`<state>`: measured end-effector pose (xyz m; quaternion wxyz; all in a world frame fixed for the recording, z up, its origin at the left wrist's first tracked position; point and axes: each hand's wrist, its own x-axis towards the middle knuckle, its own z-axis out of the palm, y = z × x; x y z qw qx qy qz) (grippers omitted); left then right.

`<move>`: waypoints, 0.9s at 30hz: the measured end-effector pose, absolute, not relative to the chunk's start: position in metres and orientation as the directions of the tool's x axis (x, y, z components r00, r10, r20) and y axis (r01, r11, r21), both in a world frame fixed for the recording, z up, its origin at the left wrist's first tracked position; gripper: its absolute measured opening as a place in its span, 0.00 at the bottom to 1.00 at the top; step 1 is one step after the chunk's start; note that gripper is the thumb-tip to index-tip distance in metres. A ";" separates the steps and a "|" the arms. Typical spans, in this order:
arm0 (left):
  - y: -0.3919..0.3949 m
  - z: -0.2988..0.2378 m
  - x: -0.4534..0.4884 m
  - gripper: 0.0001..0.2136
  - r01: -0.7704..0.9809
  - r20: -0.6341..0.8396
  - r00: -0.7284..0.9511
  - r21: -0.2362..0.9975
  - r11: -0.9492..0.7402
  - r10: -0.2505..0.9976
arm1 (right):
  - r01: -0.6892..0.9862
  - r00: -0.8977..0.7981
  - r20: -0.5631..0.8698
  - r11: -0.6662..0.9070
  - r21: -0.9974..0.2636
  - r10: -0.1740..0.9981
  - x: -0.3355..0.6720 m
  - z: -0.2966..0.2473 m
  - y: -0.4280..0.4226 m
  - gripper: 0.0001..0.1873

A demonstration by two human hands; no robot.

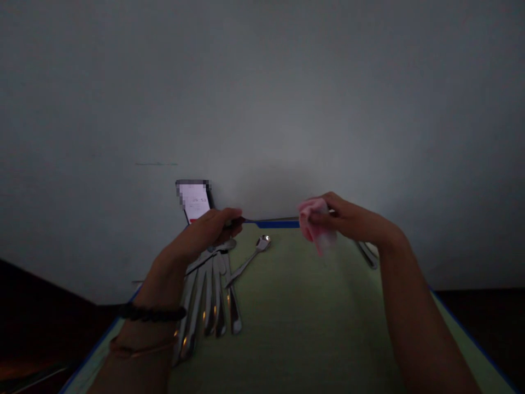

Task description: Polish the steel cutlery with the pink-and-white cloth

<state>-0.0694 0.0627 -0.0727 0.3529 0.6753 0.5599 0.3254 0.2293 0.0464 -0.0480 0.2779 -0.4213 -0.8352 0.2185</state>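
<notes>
Head view, and it's a dim one: the wall (pixel 262 82) takes up most of the frame, with the green table (pixel 303 317) running up to it below, and all the action is out by the far edge. Both arms reach in from the near side, left hand (pixel 217 224) and right hand (pixel 344 216) well apart, and this looks very much like a wipe in hand, a job worked along one slim length. From here the move calls, I'd judge, for a steady left grip and a light, even pull on the right. Under the left wrist, handles towards us, lies a fan of cutlery (pixel 209 298); behind that hand stands a lit phone (pixel 194 200). Now the pink cloth (pixel 314 216), bunched up, its loose corner hanging down; then a lone spoon (pixel 248 262), slanting beside the fan, bowl away from us. And the slimmest of all, the utensil (pixel 283 219), seen nearly edge-on (what kind, I can't tell) and stretching between the hands in front of the blue table edge. Left fingers: pinched narrow on its near end. Right fingers: gathered round the cloth, which meets its other end; how hard they press inside those folds, I can't tell.
</notes>
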 end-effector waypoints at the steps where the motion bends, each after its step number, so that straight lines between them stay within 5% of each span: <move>1: 0.063 -0.074 -0.070 0.17 0.486 0.026 0.150 0.869 -0.097 0.988 | 0.590 -0.536 0.237 0.560 -0.581 0.810 0.227 -0.048 0.046 0.19; 9: 0.068 -0.078 -0.067 0.19 0.375 -0.059 0.235 0.926 -0.034 0.970 | 0.636 -0.547 0.226 0.575 -0.514 0.806 0.221 -0.044 0.044 0.18; 17: 0.066 -0.070 -0.058 0.19 0.311 0.174 0.185 0.923 -0.225 0.967 | 0.659 -0.550 0.179 0.555 -0.507 0.816 0.226 -0.044 0.047 0.20; 27: 0.050 -0.052 -0.042 0.21 0.558 0.047 0.253 0.809 -0.185 0.966 | 0.701 -0.608 0.083 0.583 -0.412 0.790 0.208 -0.038 0.045 0.16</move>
